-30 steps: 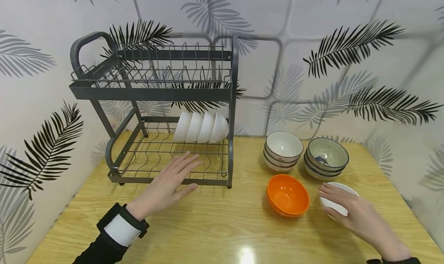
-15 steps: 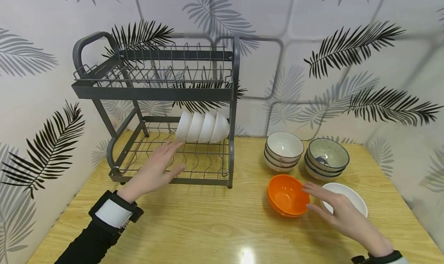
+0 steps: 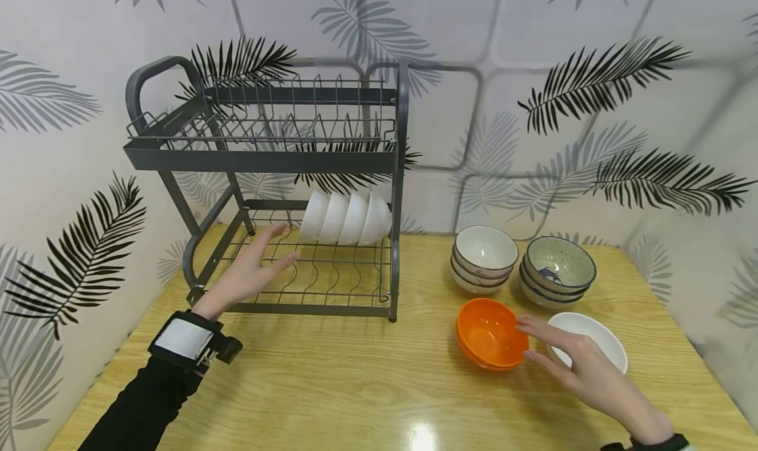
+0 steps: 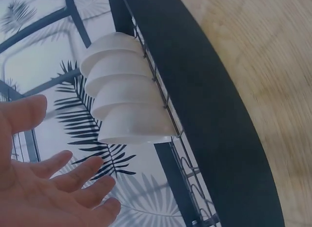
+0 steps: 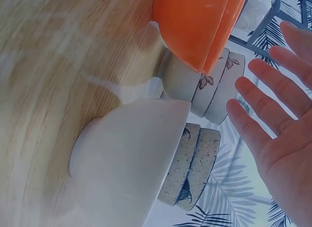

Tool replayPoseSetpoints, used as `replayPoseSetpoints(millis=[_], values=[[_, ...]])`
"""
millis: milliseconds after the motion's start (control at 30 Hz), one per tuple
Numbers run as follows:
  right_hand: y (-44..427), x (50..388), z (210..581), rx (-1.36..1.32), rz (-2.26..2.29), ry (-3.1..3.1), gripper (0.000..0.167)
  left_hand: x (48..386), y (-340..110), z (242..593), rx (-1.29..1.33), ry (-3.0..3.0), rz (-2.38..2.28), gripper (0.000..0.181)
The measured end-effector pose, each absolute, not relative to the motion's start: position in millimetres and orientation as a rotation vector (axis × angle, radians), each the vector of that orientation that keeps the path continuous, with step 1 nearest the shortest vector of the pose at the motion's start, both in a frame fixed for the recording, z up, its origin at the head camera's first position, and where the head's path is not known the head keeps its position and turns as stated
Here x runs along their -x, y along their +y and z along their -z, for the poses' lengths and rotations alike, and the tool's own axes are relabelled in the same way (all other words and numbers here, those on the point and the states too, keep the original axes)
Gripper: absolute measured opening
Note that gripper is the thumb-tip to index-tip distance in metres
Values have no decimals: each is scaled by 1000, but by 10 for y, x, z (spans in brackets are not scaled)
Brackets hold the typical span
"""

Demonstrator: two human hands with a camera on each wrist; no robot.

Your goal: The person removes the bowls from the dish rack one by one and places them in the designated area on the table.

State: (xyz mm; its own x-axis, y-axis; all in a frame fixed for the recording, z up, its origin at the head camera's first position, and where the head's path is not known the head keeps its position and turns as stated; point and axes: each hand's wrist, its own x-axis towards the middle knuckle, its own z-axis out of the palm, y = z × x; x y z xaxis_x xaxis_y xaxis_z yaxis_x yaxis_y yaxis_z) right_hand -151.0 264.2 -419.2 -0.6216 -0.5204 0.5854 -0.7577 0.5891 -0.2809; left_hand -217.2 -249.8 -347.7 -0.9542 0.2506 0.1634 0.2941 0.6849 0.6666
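Note:
In the head view my left hand [image 3: 245, 273] hovers at the front left of the dish rack's lower shelf, fingers spread and holding nothing. To its right, several white bowls [image 3: 343, 218] stand on their sides in a row on that shelf; the left wrist view shows these white bowls [image 4: 131, 90] apart from the fingers. My right hand [image 3: 586, 365] is held over a single white bowl [image 3: 598, 336], its fingertips near the right rim of the stacked orange bowls [image 3: 491, 336]. Nothing is in its grip; the right wrist view shows relaxed fingers [image 5: 258, 105].
The dark two-tier dish rack [image 3: 266, 160] stands at the back left of the wooden table [image 3: 331, 385]. Behind the orange bowls are a stack of cream bowls [image 3: 482, 260] and a stack of speckled bowls [image 3: 556, 270]. A leaf-patterned wall covering [image 3: 533, 56] rises behind.
My left hand has moved left and up, away from the front middle of the rack. My right hand has shifted left, from the white bowl toward the orange bowls, then stayed nearly still.

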Motion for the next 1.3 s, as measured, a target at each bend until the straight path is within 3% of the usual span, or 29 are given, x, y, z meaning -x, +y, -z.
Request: replayPoseSetpoints(millis=[667, 1300], values=[[2604, 1459, 4182, -955, -738, -2480, 47, 2585, -2413, 3397, 246, -2740, 1710, 70], [2602, 1455, 4193, -988, -761, -2436, 52, 2922, -2291, 3394, 121, -2772, 1815, 67]])
